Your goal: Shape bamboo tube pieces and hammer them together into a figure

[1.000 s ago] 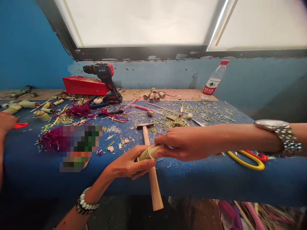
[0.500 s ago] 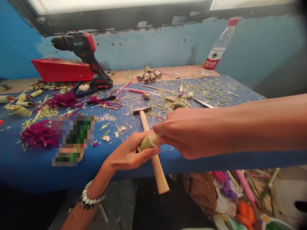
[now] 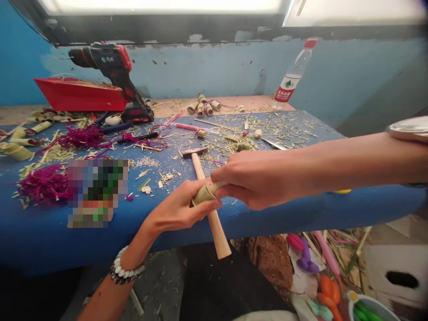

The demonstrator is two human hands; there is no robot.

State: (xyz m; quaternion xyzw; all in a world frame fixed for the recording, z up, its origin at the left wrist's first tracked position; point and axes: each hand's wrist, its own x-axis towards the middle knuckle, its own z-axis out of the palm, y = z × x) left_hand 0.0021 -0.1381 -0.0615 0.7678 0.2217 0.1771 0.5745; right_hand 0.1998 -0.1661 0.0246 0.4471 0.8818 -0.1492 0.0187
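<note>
A short piece of bamboo (image 3: 204, 195), pale green with a raised ring, is held between both hands above the table's front part. My left hand (image 3: 180, 207) wraps round its left end, thumb along the near side. From the right, my right hand (image 3: 252, 178) is closed on its paler end; the fingertips are partly hidden there. Beneath the hands a hammer (image 3: 217, 234) lies on the blue table cover (image 3: 150, 232), its head (image 3: 195, 152) away from me and its wooden handle sticking out past the edge.
A cordless drill (image 3: 113, 76) stands by a red box (image 3: 80, 94) at the back left. Purple fibre (image 3: 43, 185), bamboo offcuts (image 3: 200, 107) and shavings litter the table. A water bottle (image 3: 289, 80) is at the back right. Below lie balloons (image 3: 329, 290) and a bucket (image 3: 354, 312).
The view has shifted slightly to the right, bringing a watch on the right wrist into sight. Both hands keep their hold on the bamboo piece, and the right forearm sits a little differently.
</note>
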